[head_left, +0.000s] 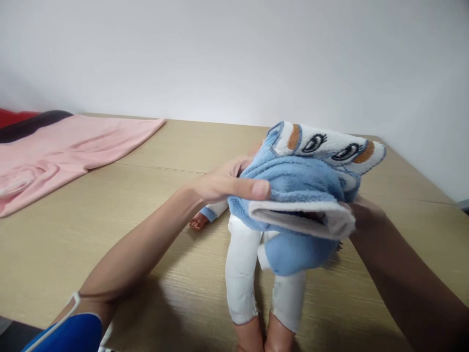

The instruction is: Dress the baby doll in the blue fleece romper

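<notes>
A doll [242, 274] in white trousers lies on its back on the wooden table [146, 205], legs toward me. Over its upper body I hold a blue fleece garment [296, 195] with a white hood that has embroidered eyes and orange ear patches. My left hand [227, 186] grips the garment's left side, thumb on top. My right hand [362, 215] pinches its right edge, fingers mostly hidden behind the cloth. One small doll hand [198, 222] with a blue cuff sticks out to the left. The doll's head is hidden under the garment.
A pink cloth [69, 146] lies spread at the table's far left, with a dark cloth [32, 122] and a red one [10, 117] behind it. A plain white wall stands behind the table. A white cable [69, 313] runs over my left sleeve.
</notes>
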The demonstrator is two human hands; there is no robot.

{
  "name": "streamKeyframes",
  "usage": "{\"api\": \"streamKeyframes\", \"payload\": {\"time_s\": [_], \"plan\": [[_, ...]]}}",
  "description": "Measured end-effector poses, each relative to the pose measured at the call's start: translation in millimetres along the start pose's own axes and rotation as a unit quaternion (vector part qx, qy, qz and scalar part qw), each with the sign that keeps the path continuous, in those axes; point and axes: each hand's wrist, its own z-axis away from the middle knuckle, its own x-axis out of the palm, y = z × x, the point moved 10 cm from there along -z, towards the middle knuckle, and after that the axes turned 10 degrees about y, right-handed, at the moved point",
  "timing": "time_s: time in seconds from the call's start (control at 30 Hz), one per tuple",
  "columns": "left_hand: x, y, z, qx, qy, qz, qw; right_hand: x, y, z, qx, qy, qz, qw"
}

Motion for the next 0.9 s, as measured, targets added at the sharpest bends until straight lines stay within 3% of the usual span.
{"api": "streamKeyframes", "payload": {"time_s": [0.13,0.27,0.37,0.47,0.53,0.7,0.9], "plan": [[-6.1,-11.9,1.2,-0.050,-0.030,-0.041,0.997,18.2,-17.7,-0.4,-0.053,-0.077,-0.045,0.995],[-8.4,-6.3,-2.3,-0.033,-0.023,-0.048,0.998,24.8,-19.0,-0.1,-0.044,-0.106,-0.038,0.993],[-7.2,3.8,-2.2,0.003,0.006,-0.082,0.997,16.6,-24.1,-0.6,-0.037,-0.022,0.012,0.999],[-19.2,12.4,3.6,0.031,0.108,-0.139,0.984,2.5,-30.8,5.0,-0.016,0.113,0.047,0.992],[-26.2,14.4,12.2,0.036,0.173,-0.165,0.970,0.1,-37.2,12.2,-0.015,0.165,0.068,0.984],[-12.6,15.5,30.9,0.040,0.241,-0.174,0.954,13.9,-45.2,27.6,-0.010,0.173,0.018,0.985],[12.9,3.6,39.9,0.019,0.263,-0.071,0.962,32.5,-31.4,36.3,0.033,0.153,-0.084,0.984]]}}
